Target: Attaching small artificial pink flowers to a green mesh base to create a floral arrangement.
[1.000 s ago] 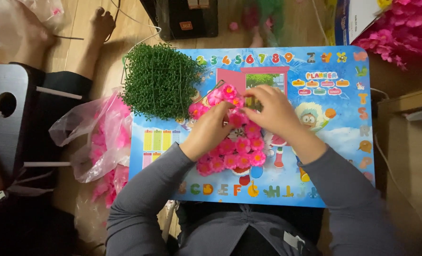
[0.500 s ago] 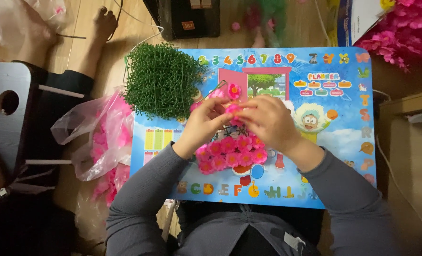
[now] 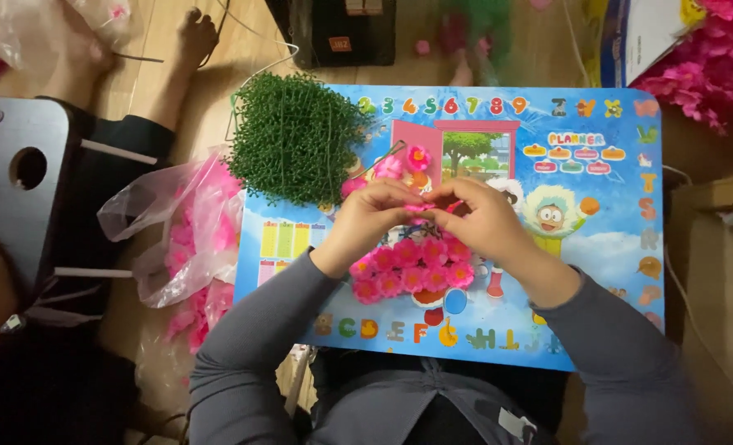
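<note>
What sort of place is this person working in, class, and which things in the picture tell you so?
Probably a home floor used for craft work: a low children's table, a bag of pink flowers, and a bare foot on wood flooring.

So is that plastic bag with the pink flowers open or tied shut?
Open. The plastic bag lies slumped on the floor left of the blue table, its top loose and spread, with pink flowers spilling out below it.
</note>
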